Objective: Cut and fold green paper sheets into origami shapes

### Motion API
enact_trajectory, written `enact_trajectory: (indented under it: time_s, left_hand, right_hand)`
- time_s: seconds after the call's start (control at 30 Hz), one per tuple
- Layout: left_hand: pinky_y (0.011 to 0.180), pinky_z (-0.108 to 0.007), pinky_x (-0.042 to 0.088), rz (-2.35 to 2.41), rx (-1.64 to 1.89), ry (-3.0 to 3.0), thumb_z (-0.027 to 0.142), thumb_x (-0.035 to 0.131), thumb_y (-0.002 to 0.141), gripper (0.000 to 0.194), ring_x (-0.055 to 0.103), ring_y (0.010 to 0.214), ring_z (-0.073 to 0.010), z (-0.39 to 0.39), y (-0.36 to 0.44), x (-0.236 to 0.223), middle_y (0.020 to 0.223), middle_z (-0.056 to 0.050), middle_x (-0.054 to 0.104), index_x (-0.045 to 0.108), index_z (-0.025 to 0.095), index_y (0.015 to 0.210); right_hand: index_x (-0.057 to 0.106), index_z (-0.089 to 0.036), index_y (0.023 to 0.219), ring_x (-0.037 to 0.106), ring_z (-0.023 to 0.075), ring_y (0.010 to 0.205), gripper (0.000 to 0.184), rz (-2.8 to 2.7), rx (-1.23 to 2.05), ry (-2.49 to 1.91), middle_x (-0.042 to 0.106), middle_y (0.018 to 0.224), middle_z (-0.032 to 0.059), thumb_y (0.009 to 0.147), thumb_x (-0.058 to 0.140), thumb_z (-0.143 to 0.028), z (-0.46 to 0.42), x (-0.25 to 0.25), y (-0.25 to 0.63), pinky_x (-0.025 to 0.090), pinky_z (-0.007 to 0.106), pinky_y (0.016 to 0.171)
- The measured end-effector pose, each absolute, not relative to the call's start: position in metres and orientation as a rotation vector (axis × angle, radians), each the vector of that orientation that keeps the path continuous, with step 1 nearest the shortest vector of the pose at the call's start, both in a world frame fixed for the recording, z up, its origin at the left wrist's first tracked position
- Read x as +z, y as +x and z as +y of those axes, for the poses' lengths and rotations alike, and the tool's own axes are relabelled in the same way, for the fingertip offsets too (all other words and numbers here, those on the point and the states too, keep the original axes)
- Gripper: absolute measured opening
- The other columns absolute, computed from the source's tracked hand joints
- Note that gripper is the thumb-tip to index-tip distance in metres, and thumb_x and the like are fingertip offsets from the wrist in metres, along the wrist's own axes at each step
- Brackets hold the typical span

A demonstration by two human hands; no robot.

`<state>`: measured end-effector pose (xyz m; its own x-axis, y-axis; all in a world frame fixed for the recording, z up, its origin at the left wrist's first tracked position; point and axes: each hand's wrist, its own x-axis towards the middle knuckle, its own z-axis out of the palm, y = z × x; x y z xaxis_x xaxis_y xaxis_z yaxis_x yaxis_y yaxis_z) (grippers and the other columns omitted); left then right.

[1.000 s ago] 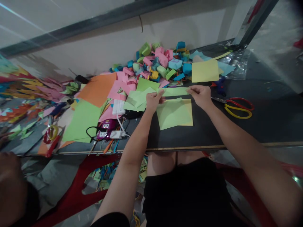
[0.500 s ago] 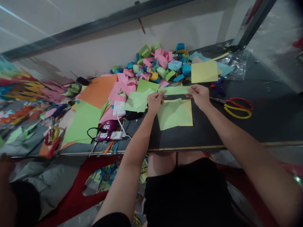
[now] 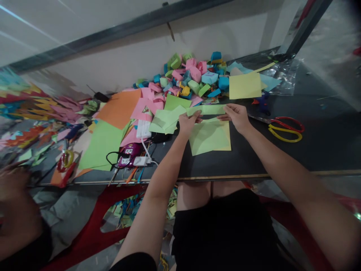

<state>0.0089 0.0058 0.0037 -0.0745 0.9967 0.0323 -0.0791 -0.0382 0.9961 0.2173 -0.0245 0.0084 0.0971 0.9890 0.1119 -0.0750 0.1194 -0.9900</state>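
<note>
A narrow light-green paper strip (image 3: 207,109) is stretched between my two hands above the dark table (image 3: 282,158). My left hand (image 3: 188,122) pinches its left end and my right hand (image 3: 237,116) pinches its right end. Just below the strip lie a light-green sheet (image 3: 207,138) and a yellow sheet (image 3: 227,135) under it, flat on the table. More light-green pieces (image 3: 165,119) sit to the left of my left hand.
A heap of folded coloured paper boxes (image 3: 191,77) is piled against the wall. Red-and-yellow scissors (image 3: 283,129) lie at right, a yellow sheet (image 3: 244,85) behind. Orange (image 3: 120,107) and green sheets (image 3: 100,145), a power strip (image 3: 142,128) and cables lie left. Another person's hand (image 3: 12,180) shows at far left.
My hands hold the strip much as before, shifted slightly. The other person's hand at the far left has risen into view.
</note>
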Motion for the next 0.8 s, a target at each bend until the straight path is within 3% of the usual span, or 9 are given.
enact_trajectory:
  time_s: [0.1, 0.2, 0.33, 0.47, 0.53, 0.67, 0.8]
  left_hand:
    - [0.054, -0.023, 0.055, 1.213, 1.312, 1.134, 0.039, 0.092, 0.070, 0.032, 0.064, 0.049, -0.0098, 0.004, 0.010, 0.006, 0.063, -0.004, 0.074, 0.071, 0.014, 0.069]
    - [0.055, -0.023, 0.055, 1.200, 1.299, 1.131, 0.043, 0.092, 0.071, 0.035, 0.065, 0.050, -0.0101, 0.005, 0.012, 0.006, 0.064, -0.004, 0.074, 0.071, 0.014, 0.069]
    - [0.052, -0.022, 0.052, 1.189, 1.324, 1.092, 0.060, 0.082, 0.079, 0.049, 0.062, 0.049, -0.0091, 0.011, 0.007, 0.004, 0.061, -0.004, 0.072, 0.067, 0.017, 0.062]
    - [0.050, -0.024, 0.049, 1.095, 1.343, 1.114, 0.079, 0.060, 0.087, 0.067, 0.061, 0.048, -0.0100, 0.008, 0.002, 0.003, 0.060, -0.007, 0.071, 0.062, 0.019, 0.056]
    - [0.051, -0.025, 0.050, 0.997, 1.253, 1.230, 0.083, 0.059, 0.084, 0.069, 0.062, 0.052, -0.0115, 0.000, 0.004, 0.002, 0.064, -0.008, 0.073, 0.066, 0.019, 0.059]
    - [0.053, -0.024, 0.052, 1.000, 1.076, 1.439, 0.068, 0.082, 0.073, 0.050, 0.064, 0.054, -0.0116, -0.016, 0.021, -0.002, 0.064, -0.004, 0.073, 0.072, 0.019, 0.066]
    - [0.056, -0.025, 0.054, 1.123, 1.136, 1.288, 0.050, 0.082, 0.083, 0.037, 0.066, 0.055, -0.0118, -0.020, 0.033, 0.000, 0.070, -0.006, 0.076, 0.073, 0.017, 0.067]
  right_hand:
    - [0.071, -0.018, 0.075, 0.080, 0.0256, 0.071, 0.060, -1.169, 1.173, -1.181, 0.078, 0.077, 0.0095, 0.059, 0.090, -0.073, -0.023, 0.006, 0.217, 0.068, 0.031, 0.060]
    - [0.071, -0.017, 0.071, 0.078, 0.0242, 0.066, 0.057, -1.183, 1.145, -1.204, 0.079, 0.077, 0.0134, 0.061, 0.091, -0.069, -0.022, 0.006, 0.217, 0.068, 0.032, 0.060]
    - [0.073, -0.016, 0.075, 0.078, 0.0224, 0.066, 0.047, -1.185, 1.176, -1.181, 0.080, 0.080, 0.0143, 0.072, 0.089, -0.059, -0.022, 0.008, 0.216, 0.069, 0.035, 0.067]
    - [0.071, -0.016, 0.072, 0.078, 0.0211, 0.067, 0.045, -1.149, 1.268, -1.173, 0.080, 0.080, 0.0146, 0.071, 0.091, -0.056, -0.025, 0.013, 0.218, 0.068, 0.031, 0.065]
    - [0.071, -0.016, 0.072, 0.077, 0.0210, 0.066, 0.047, -1.167, 1.257, -1.182, 0.080, 0.078, 0.0147, 0.071, 0.091, -0.058, -0.028, 0.016, 0.219, 0.066, 0.030, 0.061]
    - [0.075, -0.014, 0.072, 0.076, 0.0218, 0.063, 0.051, -1.314, 1.259, -1.186, 0.079, 0.078, 0.0149, 0.066, 0.091, -0.062, -0.034, 0.020, 0.217, 0.062, 0.029, 0.054]
    - [0.076, -0.015, 0.075, 0.075, 0.0209, 0.063, 0.050, -1.299, 1.149, -1.226, 0.079, 0.078, 0.0128, 0.065, 0.091, -0.062, -0.033, 0.019, 0.216, 0.059, 0.028, 0.051]
